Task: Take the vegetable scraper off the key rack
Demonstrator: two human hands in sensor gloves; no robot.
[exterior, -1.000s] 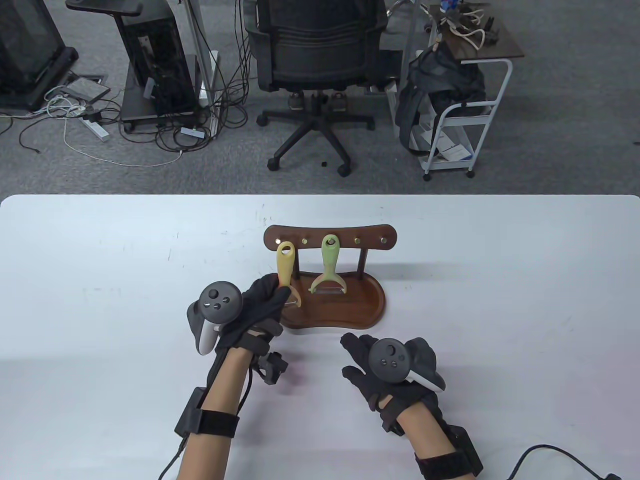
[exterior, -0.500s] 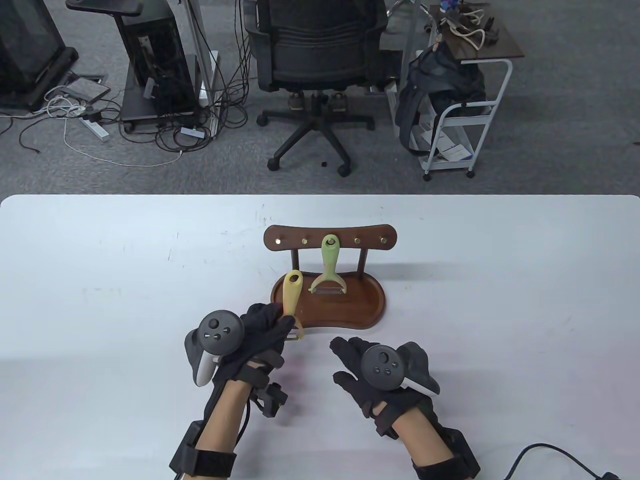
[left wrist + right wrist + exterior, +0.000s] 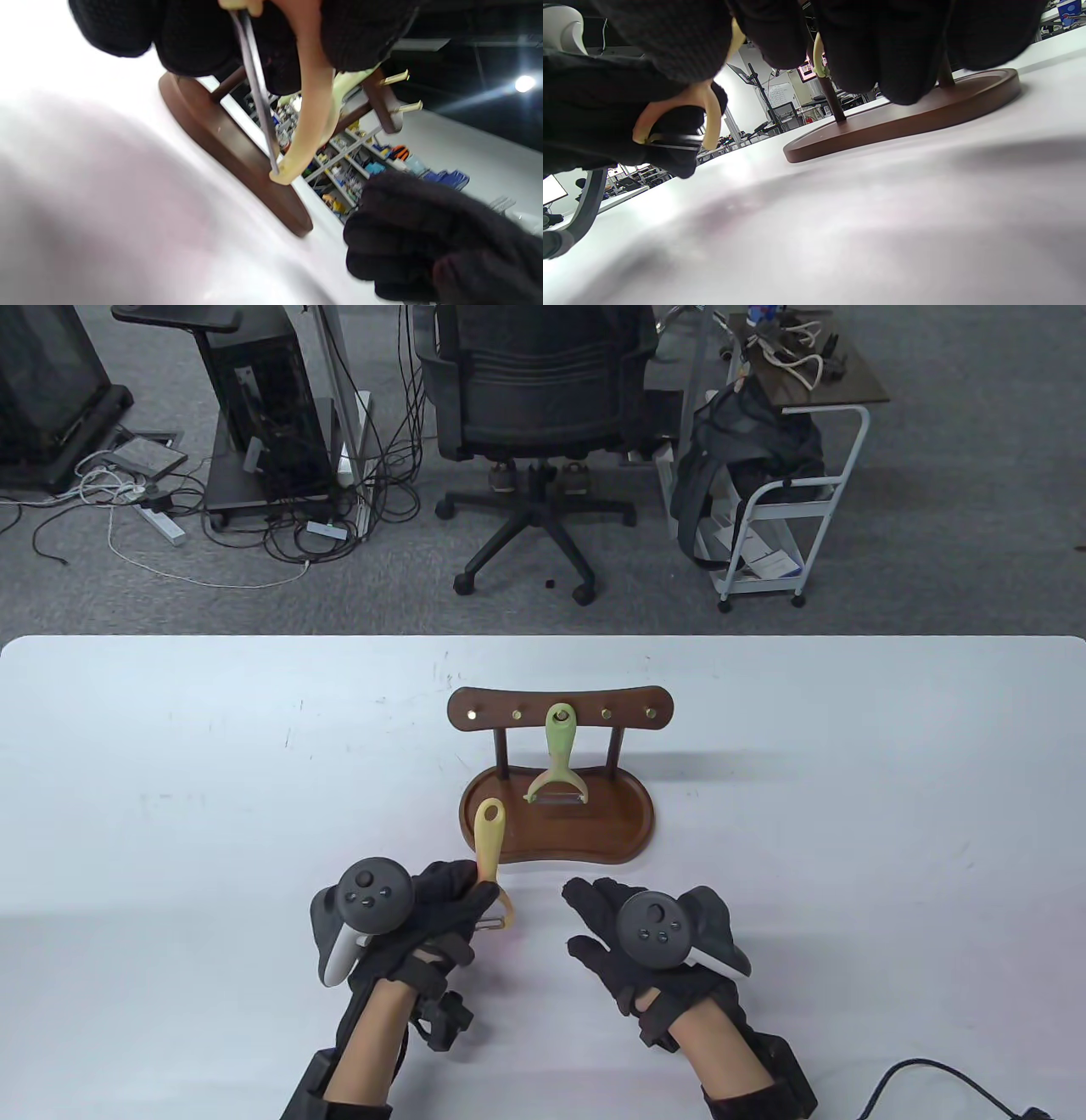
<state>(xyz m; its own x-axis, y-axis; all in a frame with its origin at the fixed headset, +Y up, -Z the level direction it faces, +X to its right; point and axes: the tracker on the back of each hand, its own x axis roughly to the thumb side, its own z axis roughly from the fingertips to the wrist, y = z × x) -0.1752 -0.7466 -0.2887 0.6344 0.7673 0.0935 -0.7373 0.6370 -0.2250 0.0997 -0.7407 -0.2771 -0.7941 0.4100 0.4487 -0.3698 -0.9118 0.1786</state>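
Note:
My left hand (image 3: 445, 903) grips a yellow vegetable scraper (image 3: 489, 848) by its handle, off the rack and in front of the rack's base, handle loop pointing away from me. Its blade end shows in the left wrist view (image 3: 312, 110) and in the right wrist view (image 3: 706, 116). The dark wooden key rack (image 3: 562, 707) stands mid-table on an oval base (image 3: 628, 823). A green scraper (image 3: 558, 759) hangs from its middle hook. My right hand (image 3: 607, 929) hovers open and empty just right of the left hand, in front of the base.
The rack has several brass hooks (image 3: 607, 714) along its top bar. A black cable (image 3: 925, 1073) lies at the table's near right corner. An office chair (image 3: 534, 432) and a white cart (image 3: 780, 500) stand on the floor beyond the table's far edge.
My left hand has pulled the yellow scraper off the rack's left hook and drawn it toward me, down past the base. My right hand shifted slightly left.

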